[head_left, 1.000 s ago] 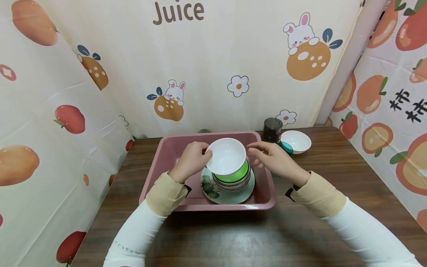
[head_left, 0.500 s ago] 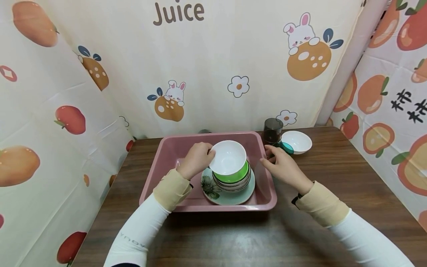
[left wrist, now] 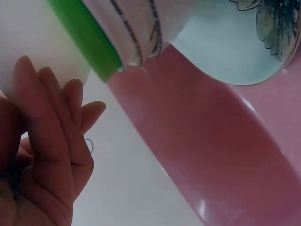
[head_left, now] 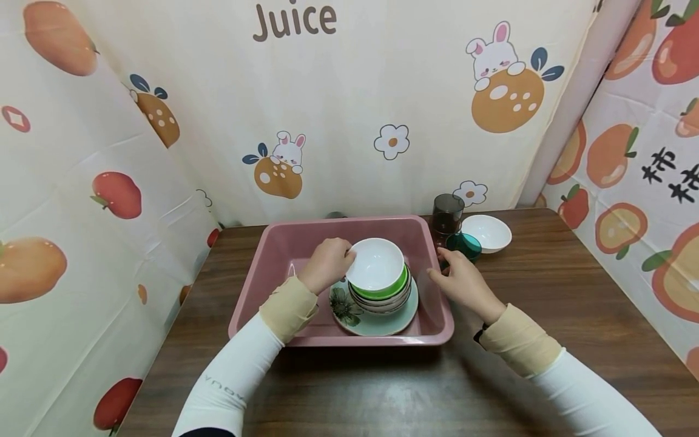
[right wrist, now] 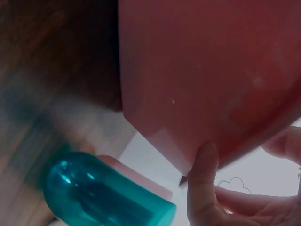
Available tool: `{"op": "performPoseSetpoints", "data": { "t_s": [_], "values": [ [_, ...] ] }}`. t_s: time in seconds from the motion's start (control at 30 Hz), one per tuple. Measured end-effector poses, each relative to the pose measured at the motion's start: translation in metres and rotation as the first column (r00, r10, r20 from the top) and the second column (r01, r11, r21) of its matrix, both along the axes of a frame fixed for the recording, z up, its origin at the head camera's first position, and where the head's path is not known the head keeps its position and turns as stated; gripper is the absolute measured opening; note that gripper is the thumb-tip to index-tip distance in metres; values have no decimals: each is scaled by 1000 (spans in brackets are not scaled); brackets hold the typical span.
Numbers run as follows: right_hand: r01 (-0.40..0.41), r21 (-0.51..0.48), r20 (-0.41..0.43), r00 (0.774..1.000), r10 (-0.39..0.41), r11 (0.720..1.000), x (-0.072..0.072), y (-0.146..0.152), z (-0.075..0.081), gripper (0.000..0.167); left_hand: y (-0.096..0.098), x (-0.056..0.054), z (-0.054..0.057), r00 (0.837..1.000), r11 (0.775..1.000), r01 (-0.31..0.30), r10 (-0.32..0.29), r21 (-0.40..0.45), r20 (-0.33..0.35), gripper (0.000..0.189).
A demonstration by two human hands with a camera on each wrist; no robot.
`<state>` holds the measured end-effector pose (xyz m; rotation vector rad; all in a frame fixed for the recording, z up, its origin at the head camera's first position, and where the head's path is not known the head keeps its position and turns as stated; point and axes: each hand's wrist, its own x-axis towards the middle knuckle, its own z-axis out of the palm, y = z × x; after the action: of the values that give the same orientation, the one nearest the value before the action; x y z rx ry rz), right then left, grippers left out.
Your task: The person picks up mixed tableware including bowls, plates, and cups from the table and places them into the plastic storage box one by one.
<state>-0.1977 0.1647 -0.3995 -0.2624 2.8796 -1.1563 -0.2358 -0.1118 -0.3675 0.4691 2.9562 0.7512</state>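
Note:
My left hand (head_left: 326, 267) pinches the left rim of a white bowl (head_left: 375, 264), which tilts toward me on top of a green bowl (head_left: 382, 294). In the left wrist view its fingers lie along the white bowl's outer wall. Under the green bowl are several stacked bowls with dark rims (head_left: 380, 308), standing on a pale green plate (head_left: 401, 323) with a dark flower. All of these sit inside a pink basin (head_left: 349, 342). My right hand (head_left: 464, 284) hovers at the basin's right rim, fingers loosely bent and holding nothing.
Beyond my right hand, a teal cup (head_left: 468, 244) lies on its side beside the basin. A dark see-through cup (head_left: 448, 212) and a second white bowl (head_left: 487, 233) stand behind it on the wooden table (head_left: 568, 291). Printed curtains (head_left: 327, 103) border the table.
My left hand has brought the white bowl slightly lower onto the green bowl. My right hand has moved away from the white bowl, rightward to the basin's edge.

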Motion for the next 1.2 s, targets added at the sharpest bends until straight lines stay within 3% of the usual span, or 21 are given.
{"op": "performPoseSetpoints", "data": {
  "t_s": [0.17,0.4,0.67,1.0,1.2],
  "values": [
    [5,-4,29,1000,-5,1000,1,-2,-9,65,2,-1,-4,1000,1000,2,-2,-17,18,29],
    [22,-5,-8,1000,-22,1000,1,-6,-18,56,3,-2,-8,999,1000,21,-20,-8,46,29],
    [39,-37,-5,999,-39,999,2,-7,-23,52,5,-4,-14,998,998,26,-23,-52,53,31],
    [54,-131,43,998,-49,990,2,-7,-27,48,6,-7,-19,999,995,23,-19,-94,42,31],
    [60,-146,31,998,-56,987,3,-8,-28,47,7,-7,-20,999,987,31,-34,-160,-16,30]
  ]
}}
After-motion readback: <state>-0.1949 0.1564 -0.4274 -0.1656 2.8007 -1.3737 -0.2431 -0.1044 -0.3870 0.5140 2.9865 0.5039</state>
